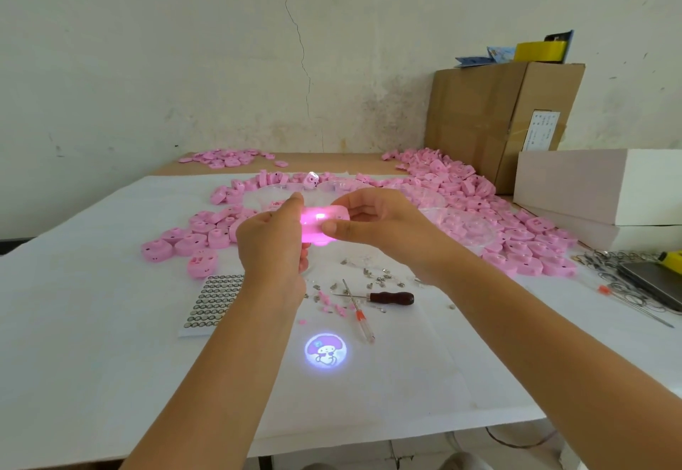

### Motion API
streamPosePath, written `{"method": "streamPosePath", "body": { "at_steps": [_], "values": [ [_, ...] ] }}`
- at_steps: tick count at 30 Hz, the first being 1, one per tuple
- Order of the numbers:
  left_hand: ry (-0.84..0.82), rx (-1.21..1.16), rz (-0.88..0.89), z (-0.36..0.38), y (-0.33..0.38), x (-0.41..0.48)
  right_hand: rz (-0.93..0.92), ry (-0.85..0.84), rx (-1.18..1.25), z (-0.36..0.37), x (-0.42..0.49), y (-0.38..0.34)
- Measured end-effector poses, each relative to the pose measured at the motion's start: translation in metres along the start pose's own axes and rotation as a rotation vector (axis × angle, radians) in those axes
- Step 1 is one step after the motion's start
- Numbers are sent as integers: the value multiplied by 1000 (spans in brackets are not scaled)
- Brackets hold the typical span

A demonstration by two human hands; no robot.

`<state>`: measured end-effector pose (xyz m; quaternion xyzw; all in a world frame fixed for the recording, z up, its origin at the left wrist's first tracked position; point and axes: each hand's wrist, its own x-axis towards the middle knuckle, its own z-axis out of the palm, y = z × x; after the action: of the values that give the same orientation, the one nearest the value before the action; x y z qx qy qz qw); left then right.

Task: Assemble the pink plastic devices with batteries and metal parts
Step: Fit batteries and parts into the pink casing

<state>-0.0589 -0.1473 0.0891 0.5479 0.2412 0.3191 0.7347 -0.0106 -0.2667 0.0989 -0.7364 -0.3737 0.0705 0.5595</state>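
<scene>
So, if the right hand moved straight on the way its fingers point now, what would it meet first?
The right hand pinches the glowing pink device and points sideways at the left hand, which grips the other end. Probably the left hand comes first, though depth is unclear.

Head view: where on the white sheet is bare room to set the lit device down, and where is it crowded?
Free: the white sheet left of the battery sheet, and the near strip around the projected picture. Crowded: the middle, with metal parts and tools; pink shells left and right; wire rings far right.
</scene>
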Motion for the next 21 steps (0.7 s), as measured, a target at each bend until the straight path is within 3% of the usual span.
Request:
{"method": "streamPosePath", "body": {
  "at_steps": [14,21],
  "values": [
    [67,95,55,-4,-16,6,47,-6,4,11,-3,13],
    [52,140,92,-4,-31,10,-98,42,-173,16,-10,26]
  ]
}}
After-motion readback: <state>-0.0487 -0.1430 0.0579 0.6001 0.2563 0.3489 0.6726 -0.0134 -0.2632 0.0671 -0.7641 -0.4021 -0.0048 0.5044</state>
